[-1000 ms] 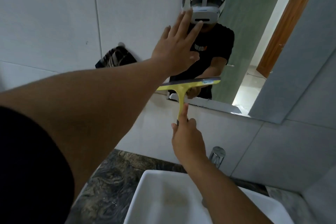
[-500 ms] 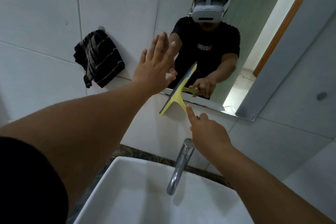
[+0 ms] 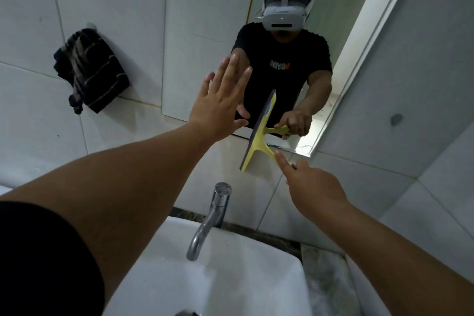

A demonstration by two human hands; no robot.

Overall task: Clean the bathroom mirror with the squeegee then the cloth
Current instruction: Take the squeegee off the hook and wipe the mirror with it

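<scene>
The mirror point(image 3: 205, 33) hangs on the tiled wall above the basin. My right hand point(image 3: 310, 187) grips the handle of a yellow squeegee point(image 3: 259, 136), index finger stretched along it. Its dark blade stands nearly upright, crossing the mirror's bottom edge, with the lower end over the tile. My left hand point(image 3: 220, 105) is open, fingers spread, palm flat against the lower part of the glass, just left of the blade. A dark striped cloth point(image 3: 89, 74) hangs from a hook on the wall, left of the mirror.
A white basin point(image 3: 230, 277) with a chrome tap point(image 3: 210, 218) lies directly below my arms. A dark marble counter point(image 3: 325, 282) shows to the right of the basin. The mirror reflects a person wearing a headset.
The squeegee blade has turned from level to nearly upright and dropped to the mirror's bottom edge. My view has shifted left, bringing the cloth and tap into sight. My left hand stays on the glass.
</scene>
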